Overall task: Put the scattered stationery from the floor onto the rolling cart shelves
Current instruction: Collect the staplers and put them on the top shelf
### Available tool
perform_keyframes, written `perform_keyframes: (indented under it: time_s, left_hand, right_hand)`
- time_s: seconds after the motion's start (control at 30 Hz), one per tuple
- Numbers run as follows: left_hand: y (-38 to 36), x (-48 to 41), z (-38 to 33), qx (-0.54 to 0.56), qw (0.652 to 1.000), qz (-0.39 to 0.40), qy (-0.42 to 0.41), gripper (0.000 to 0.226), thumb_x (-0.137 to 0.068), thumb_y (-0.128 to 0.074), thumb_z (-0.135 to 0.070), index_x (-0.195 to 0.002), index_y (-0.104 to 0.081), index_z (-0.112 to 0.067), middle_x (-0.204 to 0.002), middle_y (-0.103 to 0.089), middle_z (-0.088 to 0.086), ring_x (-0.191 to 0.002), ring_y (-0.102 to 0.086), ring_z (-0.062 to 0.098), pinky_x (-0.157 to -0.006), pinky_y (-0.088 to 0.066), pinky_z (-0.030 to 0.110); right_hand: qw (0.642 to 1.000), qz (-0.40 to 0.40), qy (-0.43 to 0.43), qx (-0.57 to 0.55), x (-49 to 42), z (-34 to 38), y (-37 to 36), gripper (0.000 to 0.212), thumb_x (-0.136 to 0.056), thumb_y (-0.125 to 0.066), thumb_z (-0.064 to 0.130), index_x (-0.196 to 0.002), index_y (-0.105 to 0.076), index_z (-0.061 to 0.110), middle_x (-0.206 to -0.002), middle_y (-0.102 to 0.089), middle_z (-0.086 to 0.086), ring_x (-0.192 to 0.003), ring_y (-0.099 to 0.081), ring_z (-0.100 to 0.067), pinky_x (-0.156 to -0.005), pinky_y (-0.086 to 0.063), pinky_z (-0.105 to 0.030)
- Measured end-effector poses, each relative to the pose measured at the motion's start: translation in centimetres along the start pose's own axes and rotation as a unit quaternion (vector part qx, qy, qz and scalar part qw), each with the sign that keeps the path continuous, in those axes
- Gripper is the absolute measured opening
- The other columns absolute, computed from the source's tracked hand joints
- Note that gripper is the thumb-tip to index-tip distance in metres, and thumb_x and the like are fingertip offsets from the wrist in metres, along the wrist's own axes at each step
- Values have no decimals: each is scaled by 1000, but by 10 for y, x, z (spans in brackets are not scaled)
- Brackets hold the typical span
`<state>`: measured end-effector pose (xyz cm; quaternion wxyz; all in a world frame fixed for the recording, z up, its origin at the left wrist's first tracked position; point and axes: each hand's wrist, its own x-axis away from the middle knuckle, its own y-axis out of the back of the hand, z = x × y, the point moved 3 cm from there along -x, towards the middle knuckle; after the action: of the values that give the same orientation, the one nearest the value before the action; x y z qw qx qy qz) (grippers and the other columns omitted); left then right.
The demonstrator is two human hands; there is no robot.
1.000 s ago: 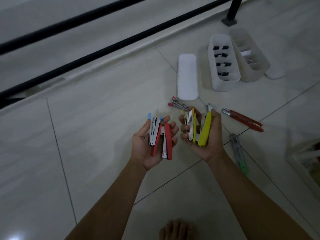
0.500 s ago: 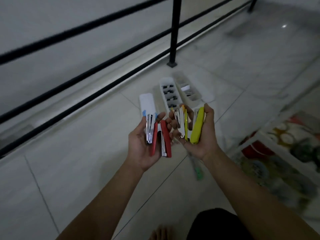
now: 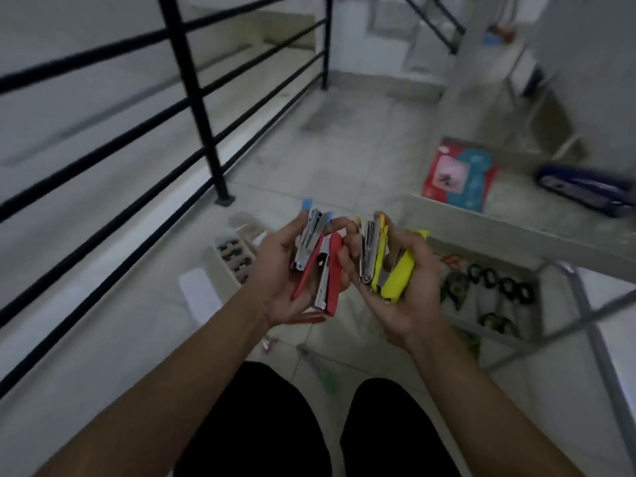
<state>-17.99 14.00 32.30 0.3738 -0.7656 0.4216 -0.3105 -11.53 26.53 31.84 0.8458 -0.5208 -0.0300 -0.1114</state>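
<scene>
Just beyond your right grip sits the cart shelf, and you've got both curled round hard, slick bundles, red staplers in your left grip, yellow staplers in the right, so squeeze the bodies, not the springy arms!

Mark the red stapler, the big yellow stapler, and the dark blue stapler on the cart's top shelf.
red stapler (image 3: 334, 277): head view, on its red top cover.
yellow stapler (image 3: 399, 274): head view, on its yellow top cover.
dark blue stapler (image 3: 585, 189): head view, mid-body.
</scene>
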Motion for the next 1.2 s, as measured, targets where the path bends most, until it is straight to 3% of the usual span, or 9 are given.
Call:
perform_keyframes:
  time_s: [0.2,0.33,0.47,0.63,0.77,0.9,1.0,1.07,1.2]
  left_hand:
    - [-32,-36,56,60,991,105,60,57,-100,-39,-51,-135,-44,-6,-120,-50,12,-90,-60,21,-82,-46,34]
    - [-61,-54,75,51,987,128,80,54,-100,-40,-50,-129,-50,-6,-108,-57,11,-83,-60,20,-75,-47,33]
    - [-96,-78,83,0,992,109,69,48,-99,-43,-49,-117,-61,-8,-99,-61,8,-79,-55,17,-74,-44,29]
    - [-143,-102,77,-70,986,125,85,44,-96,-46,-57,-113,-56,-17,-93,-60,2,-78,-56,15,-72,-42,28]
    - [-171,-121,58,-229,973,39,21,49,-95,-44,-60,-104,-63,-15,-82,-63,6,-70,-58,18,-63,-48,32]
    - [-192,-151,35,-345,938,-41,-11,54,-95,-43,-61,-92,-60,-10,-75,-59,9,-62,-55,19,-60,-47,36]
    - [-202,-176,27,-416,907,-67,2,50,-95,-41,-62,-90,-52,-13,-71,-54,5,-58,-50,15,-58,-45,32]
    - [-209,-188,27,-420,905,-63,16,36,-99,-41,-55,-96,-49,-20,-65,-53,1,-51,-51,11,-52,-44,25]
    - [-210,-208,31,-396,913,-75,59,39,-102,-42,-47,-104,-58,-12,-55,-65,3,-41,-61,12,-40,-47,21]
  right_hand:
    - [994,-58,79,46,48,46,23,33,-88,-43,18,-90,-73,6,-88,-68,-14,-81,-66,-28,-83,-57,-38]
    - [986,-42,114,116,72,78,22,28,-85,-39,11,-96,-64,8,-88,-59,-18,-78,-58,-33,-76,-45,-41]
    - [982,-43,157,98,84,116,23,31,-88,-35,1,-114,-46,14,-99,-57,-21,-80,-60,-31,-74,-56,-40]
    - [974,-18,183,133,103,162,2,35,-87,-32,-4,-110,-51,14,-96,-68,-20,-77,-66,-29,-70,-57,-37]
    - [959,-71,181,208,99,199,-3,28,-93,-38,0,-110,-60,2,-121,-64,-24,-88,-69,-30,-74,-59,-38]
    - [908,-173,179,337,81,238,-2,34,-94,-45,2,-126,-57,-1,-121,-67,-17,-94,-71,-26,-68,-58,-33]
    - [822,-241,177,485,67,259,-3,21,-92,-51,1,-110,-60,8,-100,-68,-16,-84,-69,-28,-68,-57,-36]
    - [758,-255,158,580,59,265,-5,10,-89,-56,0,-97,-59,4,-83,-62,-19,-72,-62,-31,-63,-55,-37]
    - [684,-278,76,670,46,262,-2,28,-86,-60,5,-113,-53,12,-90,-57,-10,-80,-58,-24,-73,-56,-38]
